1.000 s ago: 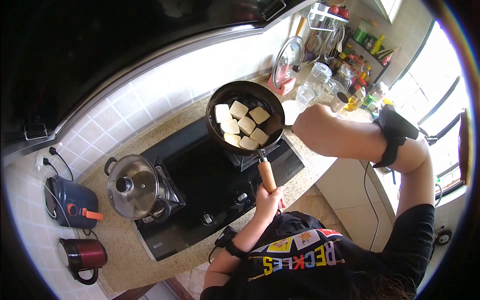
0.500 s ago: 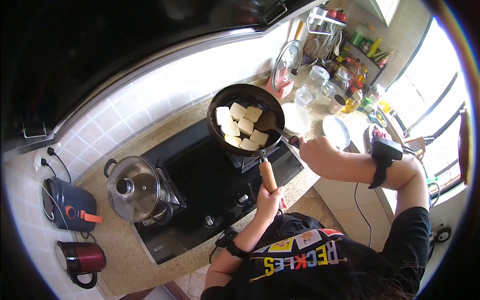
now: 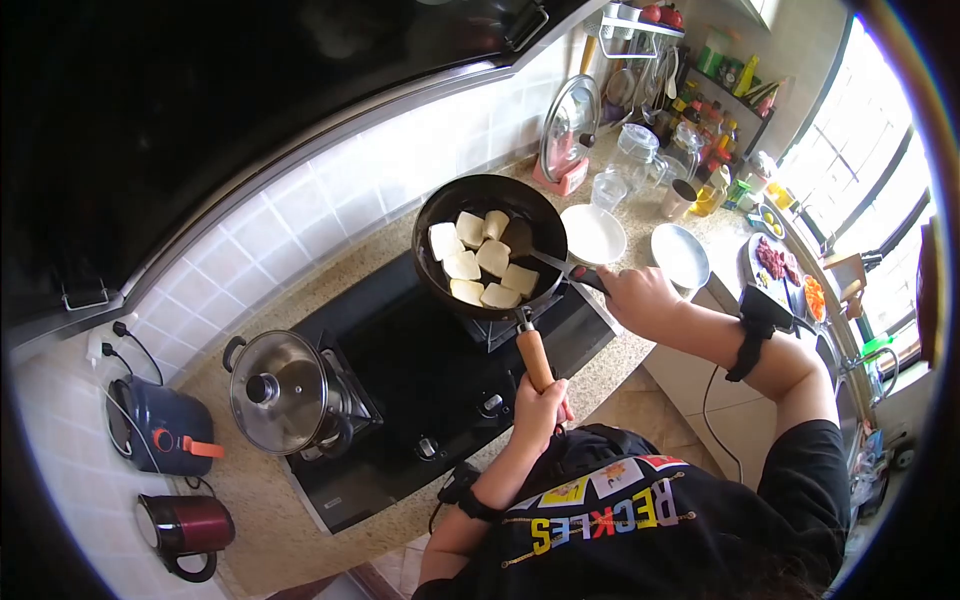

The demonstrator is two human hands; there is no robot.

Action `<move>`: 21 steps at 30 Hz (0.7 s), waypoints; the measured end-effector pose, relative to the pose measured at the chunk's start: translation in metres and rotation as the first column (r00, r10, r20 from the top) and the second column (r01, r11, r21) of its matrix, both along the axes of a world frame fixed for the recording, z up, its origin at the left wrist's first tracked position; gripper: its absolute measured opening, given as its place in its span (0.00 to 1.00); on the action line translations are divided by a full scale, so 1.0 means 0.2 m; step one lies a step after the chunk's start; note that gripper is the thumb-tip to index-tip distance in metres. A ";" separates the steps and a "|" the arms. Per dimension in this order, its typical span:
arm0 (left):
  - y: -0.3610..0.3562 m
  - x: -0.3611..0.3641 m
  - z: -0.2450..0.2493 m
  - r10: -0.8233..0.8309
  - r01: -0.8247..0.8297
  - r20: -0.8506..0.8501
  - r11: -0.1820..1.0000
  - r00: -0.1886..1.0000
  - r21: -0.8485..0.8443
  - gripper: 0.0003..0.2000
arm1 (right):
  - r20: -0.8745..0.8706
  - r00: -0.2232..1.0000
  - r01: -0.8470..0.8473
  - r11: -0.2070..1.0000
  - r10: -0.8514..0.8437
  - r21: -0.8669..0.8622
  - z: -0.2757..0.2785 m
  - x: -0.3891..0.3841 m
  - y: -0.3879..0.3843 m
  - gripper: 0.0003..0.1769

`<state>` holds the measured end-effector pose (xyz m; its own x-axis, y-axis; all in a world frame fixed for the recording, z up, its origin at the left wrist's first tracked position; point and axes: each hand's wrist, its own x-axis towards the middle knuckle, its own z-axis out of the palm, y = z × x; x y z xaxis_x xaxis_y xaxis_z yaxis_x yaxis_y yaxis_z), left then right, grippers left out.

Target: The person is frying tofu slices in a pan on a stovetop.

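My left hand (image 3: pixel 541 408) is closed round the wooden handle (image 3: pixel 535 358) of a dark wok (image 3: pixel 436 276) on the right burner. Several pale slabs of food (image 3: pixel 492 258) lie in the wok, and the one at the top looks tilted or curled. My right hand (image 3: pixel 640 298) grips the dark handle of a spatula (image 3: pixel 548 260), whose blade is inside the wok at its right side, beside the slabs.
A lidded steel pot (image 3: pixel 280 392) sits on the left burner of the black stove (image 3: pixel 400 400). Right of the wok are a white plate (image 3: pixel 593 234), a second plate (image 3: pixel 680 256), a glass and jugs. A blue appliance (image 3: pixel 170 425) and red kettle (image 3: pixel 190 524) stand at the left.
The top slab, flat before, now looks tilted or curled. The spatula blade has moved slightly up and left within the wok. The whole view has shifted a little.
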<state>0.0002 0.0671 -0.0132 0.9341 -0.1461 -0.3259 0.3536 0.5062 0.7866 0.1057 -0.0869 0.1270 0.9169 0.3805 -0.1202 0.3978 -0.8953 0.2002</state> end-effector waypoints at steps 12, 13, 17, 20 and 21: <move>0.00 -0.01 -0.02 -0.014 0.013 -0.035 1.000 0.999 -0.016 0.09 | 0.021 1.000 -0.006 0.908 -0.004 0.418 -0.15 0.01 -0.23 0.20; 0.00 -0.01 -0.02 -0.026 0.025 -0.033 0.999 0.999 -0.031 0.10 | 0.025 1.000 0.000 0.879 -0.013 0.477 -0.13 0.01 -0.23 0.19; 0.00 -0.01 -0.03 -0.025 0.023 -0.039 0.999 0.999 -0.040 0.10 | 0.045 0.999 -0.010 0.789 -0.022 0.614 -0.10 0.07 -0.24 0.13; 0.00 -0.01 -0.02 -0.031 0.029 -0.047 0.999 0.998 -0.026 0.10 | -0.009 0.997 0.060 0.709 -0.076 0.703 -0.08 0.14 -0.22 0.12; 0.00 -0.02 -0.02 -0.035 0.034 -0.050 0.999 0.998 -0.023 0.10 | -0.043 0.995 0.090 0.661 -0.088 0.745 -0.08 0.16 -0.21 0.12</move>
<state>-0.0030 0.0665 -0.0172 0.9109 -0.1859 -0.3683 0.4098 0.5100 0.7562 0.1380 -0.1293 0.1109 0.9514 0.2604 0.1644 0.3076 -0.7760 -0.5507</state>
